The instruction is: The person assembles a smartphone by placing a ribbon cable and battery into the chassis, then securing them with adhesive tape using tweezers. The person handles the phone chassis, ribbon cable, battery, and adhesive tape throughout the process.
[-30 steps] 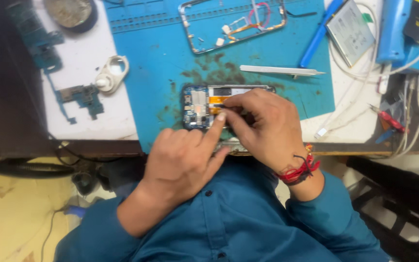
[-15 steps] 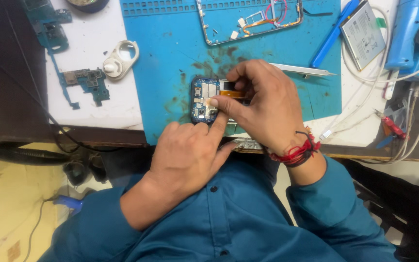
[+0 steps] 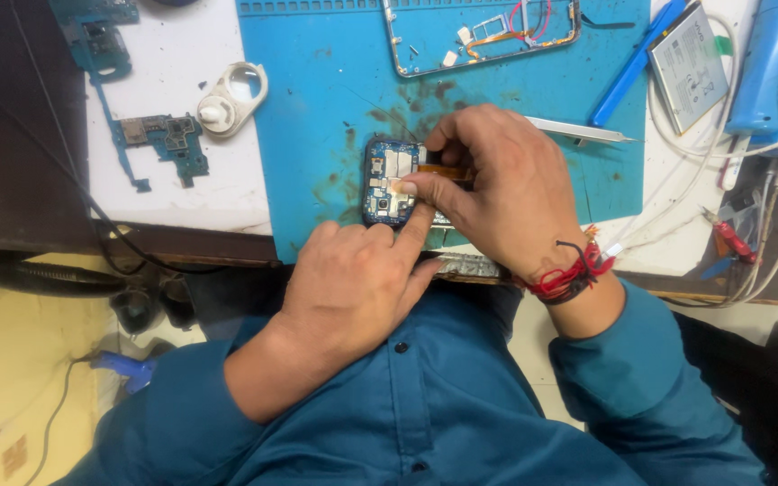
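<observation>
Right hand (image 3: 497, 193) pinches the orange flex ribbon (image 3: 447, 171) on the opened blue phone board (image 3: 391, 182); left hand (image 3: 353, 288) forefinger presses beside that pinch, steadying.

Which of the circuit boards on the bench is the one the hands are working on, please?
The dark-blue board on the blue mat, under the left hand and right hand; the two teal boards lie untouched.

Opened phone (image 3: 389, 180) on mat (image 3: 317, 108); frame (image 3: 483, 36) behind it, tweezers (image 3: 578, 132) right, circuit board (image 3: 159, 139) left on table (image 3: 182, 193).
</observation>
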